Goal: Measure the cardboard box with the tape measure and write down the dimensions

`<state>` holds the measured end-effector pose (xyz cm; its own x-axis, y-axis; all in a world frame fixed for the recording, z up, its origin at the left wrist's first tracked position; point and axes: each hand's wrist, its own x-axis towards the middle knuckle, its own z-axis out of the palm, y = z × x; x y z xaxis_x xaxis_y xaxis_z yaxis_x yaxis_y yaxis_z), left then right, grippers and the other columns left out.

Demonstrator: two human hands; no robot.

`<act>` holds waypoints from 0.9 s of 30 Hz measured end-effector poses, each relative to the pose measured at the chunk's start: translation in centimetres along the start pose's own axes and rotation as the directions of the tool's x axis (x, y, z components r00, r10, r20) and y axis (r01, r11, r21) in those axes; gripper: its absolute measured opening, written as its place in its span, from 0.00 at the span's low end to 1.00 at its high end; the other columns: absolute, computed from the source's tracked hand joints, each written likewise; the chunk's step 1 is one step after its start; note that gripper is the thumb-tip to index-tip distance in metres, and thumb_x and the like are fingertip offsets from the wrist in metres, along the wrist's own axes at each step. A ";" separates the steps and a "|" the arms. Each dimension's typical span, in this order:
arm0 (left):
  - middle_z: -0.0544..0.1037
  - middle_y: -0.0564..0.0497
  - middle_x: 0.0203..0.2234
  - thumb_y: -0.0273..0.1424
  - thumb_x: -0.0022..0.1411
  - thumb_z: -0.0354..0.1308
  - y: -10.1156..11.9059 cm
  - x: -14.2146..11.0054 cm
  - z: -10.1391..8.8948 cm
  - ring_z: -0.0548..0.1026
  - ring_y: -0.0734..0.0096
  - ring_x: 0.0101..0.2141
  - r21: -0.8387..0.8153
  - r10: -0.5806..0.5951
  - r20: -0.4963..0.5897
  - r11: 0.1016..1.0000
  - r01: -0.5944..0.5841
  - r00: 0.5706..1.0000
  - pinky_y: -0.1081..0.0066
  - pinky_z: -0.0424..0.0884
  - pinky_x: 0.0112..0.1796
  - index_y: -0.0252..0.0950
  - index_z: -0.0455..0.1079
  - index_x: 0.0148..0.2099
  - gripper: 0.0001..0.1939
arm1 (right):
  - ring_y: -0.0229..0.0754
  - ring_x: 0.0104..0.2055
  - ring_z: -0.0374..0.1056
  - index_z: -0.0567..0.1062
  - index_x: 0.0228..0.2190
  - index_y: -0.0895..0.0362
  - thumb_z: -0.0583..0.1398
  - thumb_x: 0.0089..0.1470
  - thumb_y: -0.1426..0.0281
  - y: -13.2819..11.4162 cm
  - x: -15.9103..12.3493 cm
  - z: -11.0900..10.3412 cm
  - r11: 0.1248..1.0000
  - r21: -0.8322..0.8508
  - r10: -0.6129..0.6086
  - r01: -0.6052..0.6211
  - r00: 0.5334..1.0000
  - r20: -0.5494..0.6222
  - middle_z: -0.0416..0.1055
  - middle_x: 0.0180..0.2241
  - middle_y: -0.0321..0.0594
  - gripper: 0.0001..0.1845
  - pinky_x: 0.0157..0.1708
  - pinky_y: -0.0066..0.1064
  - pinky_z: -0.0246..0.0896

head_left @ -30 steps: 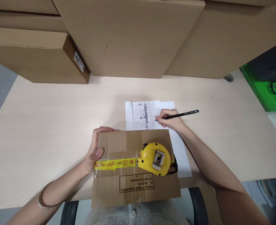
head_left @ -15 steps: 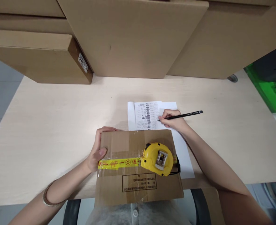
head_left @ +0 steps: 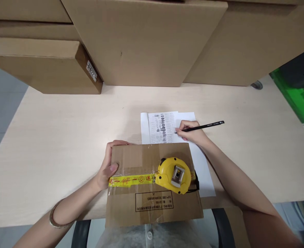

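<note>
My left hand (head_left: pixel 108 168) grips the left end of a cardboard box (head_left: pixel 126 203), thumb on top and fingers over its far edge. On the box lies a yellow tape measure (head_left: pixel 173 175) with a black strap. A strip of yellow printed tape (head_left: pixel 131 180) runs across the box to the tape measure. My right hand (head_left: pixel 190 132) pinches a black pencil (head_left: pixel 206 126), its tip at the paper. Beneath it are white sheets of paper (head_left: pixel 184 119) with rows of small writing and dark marks. The box covers the near part of the sheets.
Large cardboard boxes (head_left: pixel 144 44) stand along the back of the light wooden table (head_left: pixel 64 131). A smaller labelled box (head_left: pixel 48 72) is at the back left. At the far right is a green surface (head_left: pixel 287 98) with a dark object. Chair armrests (head_left: pixel 81 234) flank my lap.
The view has shifted very slightly. My right hand and the pencil have moved a touch to the right; the left hand, box and tape measure look the same.
</note>
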<state>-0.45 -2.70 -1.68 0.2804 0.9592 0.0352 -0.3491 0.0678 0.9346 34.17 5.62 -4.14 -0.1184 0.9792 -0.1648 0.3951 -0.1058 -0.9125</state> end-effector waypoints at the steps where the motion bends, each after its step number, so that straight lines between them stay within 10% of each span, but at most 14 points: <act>1: 0.76 0.43 0.52 0.45 0.61 0.65 0.1 0.0 0.1 0.76 0.50 0.49 0.007 0.001 -0.002 1.000 -0.001 1.000 0.55 0.81 0.43 0.44 0.74 0.57 0.23 | 0.34 0.13 0.57 0.65 0.17 0.51 0.67 0.46 0.63 0.0 0.0 0.0 1.000 -0.003 0.001 -0.001 1.000 0.003 0.65 0.12 0.31 0.17 0.16 0.28 0.48; 27: 0.75 0.45 0.52 0.46 0.62 0.66 0.0 0.0 -0.1 0.76 0.52 0.50 -0.002 -0.004 0.006 1.000 0.004 1.000 0.58 0.79 0.45 0.46 0.74 0.57 0.24 | 0.34 0.14 0.56 0.64 0.16 0.51 0.65 0.46 0.63 -0.5 -0.2 -0.1 0.998 -0.055 -0.010 0.008 0.999 -0.033 0.64 0.11 0.30 0.16 0.18 0.29 0.48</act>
<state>-0.50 -2.68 -1.69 0.2876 0.9572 0.0337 -0.3493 0.0721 0.9342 34.09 5.54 -3.57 -0.0924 0.9853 -0.1435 0.4439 -0.0883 -0.8917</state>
